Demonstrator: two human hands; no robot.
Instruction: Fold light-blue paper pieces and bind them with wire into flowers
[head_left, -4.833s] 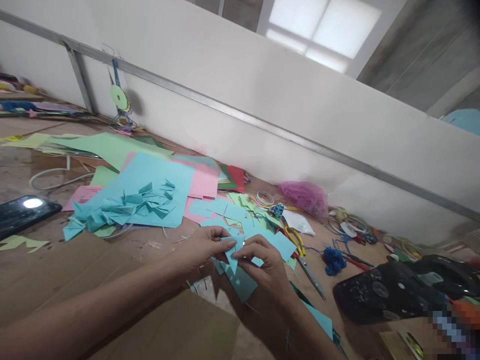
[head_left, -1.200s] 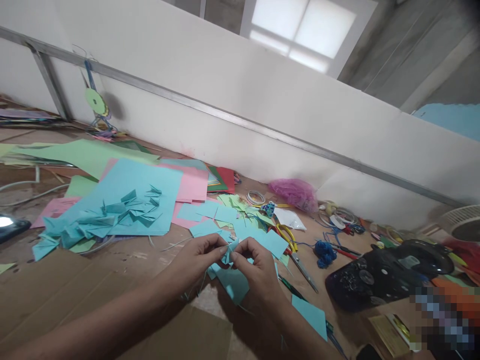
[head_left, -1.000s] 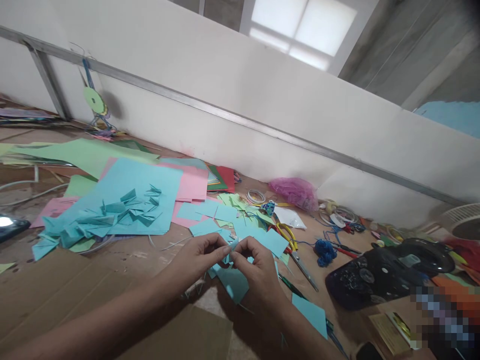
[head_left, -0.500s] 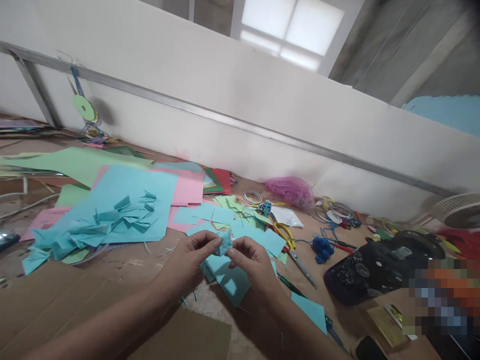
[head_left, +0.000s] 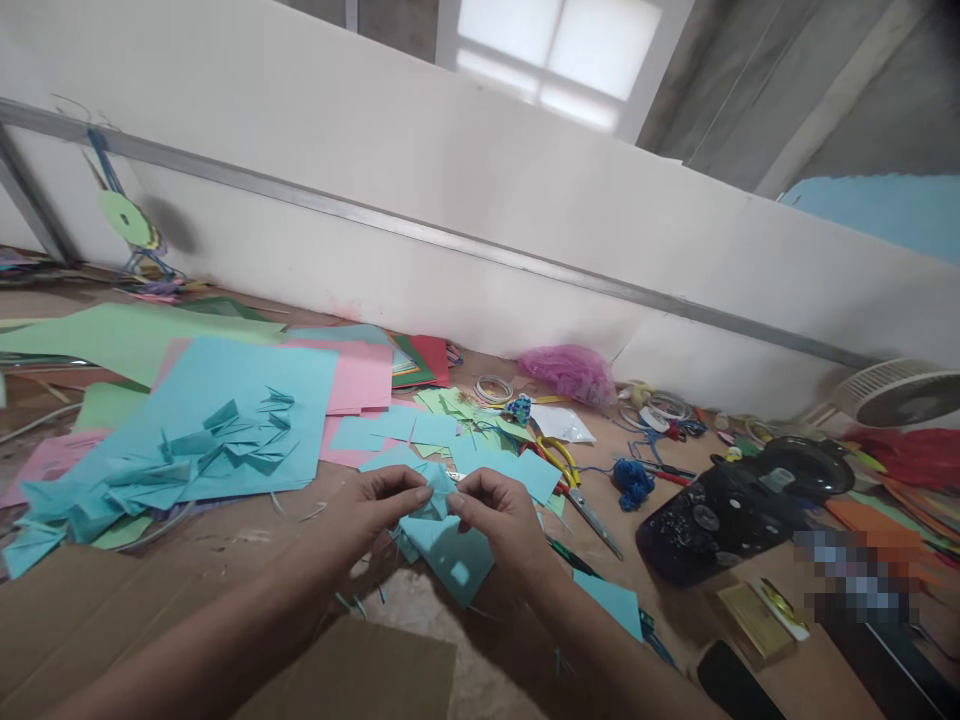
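Some brown cardboard (head_left: 375,670) along the near edge of the bench (head_left: 217,540), partly under the left forearm. Just beyond, near the middle, a small folded blue piece (head_left: 441,490), held up between left hand (head_left: 375,500) and right hand (head_left: 502,510), thumb and fingertips of each pinched narrow on opposite sides. Worth watching for crushed or skewed creases — likely from uneven pressure or from pulling both sides apart. Directly below, a blue square (head_left: 457,565); easy to lose the piece among like-coloured paper if slipping from the fingertips. Beside the right forearm, towards the near right corner, another loose square (head_left: 615,603), apt to be dragged by a sleeve-low sweep of the arm. Farther right, scissors (head_left: 596,522) with blades pointing nearward, then a blue yarn ball (head_left: 632,484) with loose strands, liable to snag. Towards the left edge, a heap of folded blue shapes (head_left: 247,440) on a large blue sheet (head_left: 300,380) — easily flattened if leaned on. At the far edge, a pink plastic bag (head_left: 570,374), against the wall.
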